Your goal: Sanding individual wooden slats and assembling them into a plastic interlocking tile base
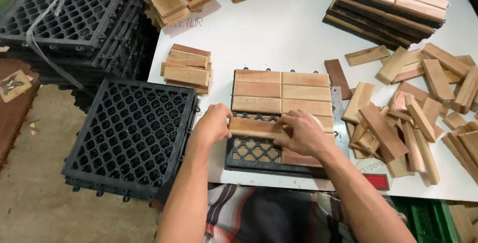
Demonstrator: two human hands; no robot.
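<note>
A black plastic grid base (254, 151) lies on the white table (279, 34) in front of me, its upper part covered by rows of wooden slats (281, 91). A loose wooden slat (254, 127) sits across the open lattice on the left half. My left hand (213, 122) grips its left end. My right hand (301, 132) presses on its right end, over the slats of the right column.
A heap of loose wooden slats (413, 118) lies to the right. A small slat stack (186, 68) sits left of the base. Finished wooden tiles (393, 1) are stacked at the back. Black grid bases (132, 133) are piled at the left, off the table edge.
</note>
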